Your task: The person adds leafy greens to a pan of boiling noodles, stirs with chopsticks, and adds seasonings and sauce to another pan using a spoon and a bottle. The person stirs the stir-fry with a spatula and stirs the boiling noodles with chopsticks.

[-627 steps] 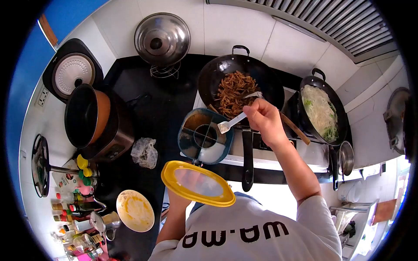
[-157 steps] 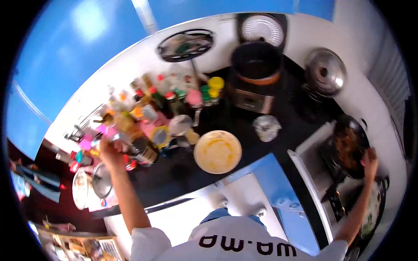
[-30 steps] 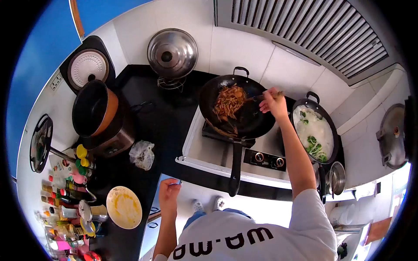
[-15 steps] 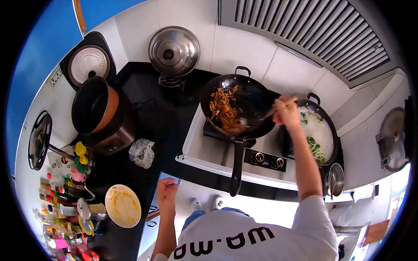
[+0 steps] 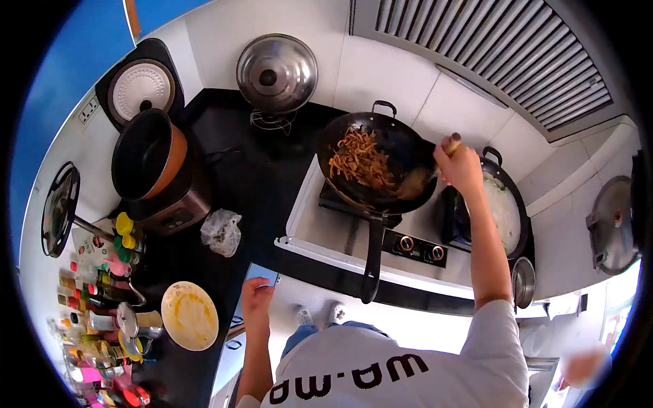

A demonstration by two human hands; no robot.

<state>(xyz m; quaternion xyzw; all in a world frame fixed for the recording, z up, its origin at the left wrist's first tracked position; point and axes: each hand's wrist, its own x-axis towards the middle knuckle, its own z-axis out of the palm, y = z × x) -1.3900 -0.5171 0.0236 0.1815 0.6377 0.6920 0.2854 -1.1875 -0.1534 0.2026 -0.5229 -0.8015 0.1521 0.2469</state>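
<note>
My right hand (image 5: 460, 166) is closed around the wooden handle of a spatula (image 5: 455, 139), over the right rim of the black wok (image 5: 406, 154). The spatula's blade is blurred inside the wok, to the right of the brown shredded food (image 5: 360, 158), which lies in the left and middle part. The wok's long black handle (image 5: 371, 262) points toward me, untouched. My left hand (image 5: 256, 299) hangs in front of the counter's edge with loosely bent fingers and nothing in it.
A second pan (image 5: 505, 211) with pale food stands at the right, partly behind my right forearm. Farther left are a steel lid (image 5: 277, 73), a rice cooker (image 5: 178, 211), a plastic bag (image 5: 221, 232), a stained plate (image 5: 190, 316) and several bottles (image 5: 102, 321).
My right hand has moved right with the spatula. The brown food has been shifted about in the wok. Earlier, my right hand held a small white spoon and my left a yellow-lidded container.
</note>
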